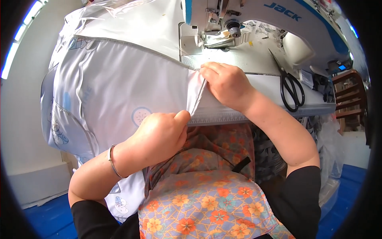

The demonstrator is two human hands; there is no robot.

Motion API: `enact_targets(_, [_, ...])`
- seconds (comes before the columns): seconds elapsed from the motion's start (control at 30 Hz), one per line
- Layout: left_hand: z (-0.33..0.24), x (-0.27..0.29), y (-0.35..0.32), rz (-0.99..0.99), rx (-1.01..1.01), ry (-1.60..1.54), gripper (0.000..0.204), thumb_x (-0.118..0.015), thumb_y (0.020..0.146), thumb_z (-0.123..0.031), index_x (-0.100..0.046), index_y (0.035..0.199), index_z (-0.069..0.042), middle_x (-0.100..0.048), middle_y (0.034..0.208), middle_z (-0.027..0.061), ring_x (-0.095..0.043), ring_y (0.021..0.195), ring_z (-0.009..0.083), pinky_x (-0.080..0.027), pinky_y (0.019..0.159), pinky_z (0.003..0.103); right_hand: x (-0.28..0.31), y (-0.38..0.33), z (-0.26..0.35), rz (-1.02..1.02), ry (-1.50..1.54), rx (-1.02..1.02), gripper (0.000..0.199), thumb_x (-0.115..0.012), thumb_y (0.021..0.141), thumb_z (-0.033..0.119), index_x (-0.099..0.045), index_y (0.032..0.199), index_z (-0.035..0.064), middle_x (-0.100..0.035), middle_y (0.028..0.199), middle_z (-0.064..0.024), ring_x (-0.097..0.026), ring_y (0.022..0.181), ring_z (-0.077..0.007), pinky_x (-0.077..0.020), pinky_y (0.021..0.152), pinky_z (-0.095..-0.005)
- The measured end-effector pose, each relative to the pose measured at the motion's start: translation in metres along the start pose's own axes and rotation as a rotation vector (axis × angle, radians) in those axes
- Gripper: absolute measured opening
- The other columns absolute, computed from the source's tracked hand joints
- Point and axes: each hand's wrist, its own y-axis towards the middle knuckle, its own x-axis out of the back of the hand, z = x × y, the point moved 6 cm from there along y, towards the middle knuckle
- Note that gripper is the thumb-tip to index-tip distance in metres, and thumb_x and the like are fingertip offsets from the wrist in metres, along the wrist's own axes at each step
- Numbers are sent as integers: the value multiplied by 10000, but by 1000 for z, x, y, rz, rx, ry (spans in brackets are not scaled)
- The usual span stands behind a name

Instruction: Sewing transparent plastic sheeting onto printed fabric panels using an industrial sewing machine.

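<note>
A large piece of pale white fabric (115, 75) with light blue printed figures spreads over the left of the sewing table and hangs down its front. My left hand (165, 129) is closed on the fabric's edge near the table's front rim. Farther off, just before the sewing machine's needle area, my right hand (227, 83) pinches the same piece at its upper corner. Between the two hands the edge is drawn into a straight, narrow fold. The sewing machine (234, 30), white and blue, stands beyond my right hand, its lamp lighting the plate.
Black-handled scissors (292, 89) lie on the table at the right, blades pointing away. A ruler strip (223, 118) runs along the front edge. A floral apron (207, 199) covers my lap. At the far right are a wooden chair (350, 95) and clear plastic bags (330, 147).
</note>
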Motion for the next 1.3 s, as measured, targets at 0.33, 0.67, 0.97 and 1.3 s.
enact_targets(0.33, [7,37,68,-333,-513,223,180,-593,831,-16,-627,1006,1,-667,1071,143,-640,1017,336,-512,892,439,-5,0,-19,-12,-24,16,238,-633,830,9,-694,1059,-17,-711,1078,-165,-697,956,-306,-575,841,-376])
enact_targets(0.67, [45,19,98,-473,-470,221,292,-598,902,-97,-671,1180,-49,-653,1237,136,-605,1168,326,-453,1044,436,-13,-45,114,21,77,53,281,-604,856,179,-694,1095,62,-648,1234,-132,-573,1216,-323,-381,1109,-529])
enact_targets(0.97, [32,13,100,-294,-262,305,419,-623,941,-309,-628,1286,-71,-608,1299,156,-561,1246,317,-432,1052,450,18,-47,94,-176,759,-310,275,-711,710,-82,-722,940,69,-718,934,-76,-690,894,-255,-518,984,-402])
enact_targets(1.3, [38,10,105,-528,-310,458,451,-633,930,-341,-632,1274,-48,-588,1285,158,-515,1270,313,-399,1073,456,9,-55,79,-17,749,-374,223,-726,735,-55,-723,934,46,-708,963,-97,-677,996,-296,-511,993,-443])
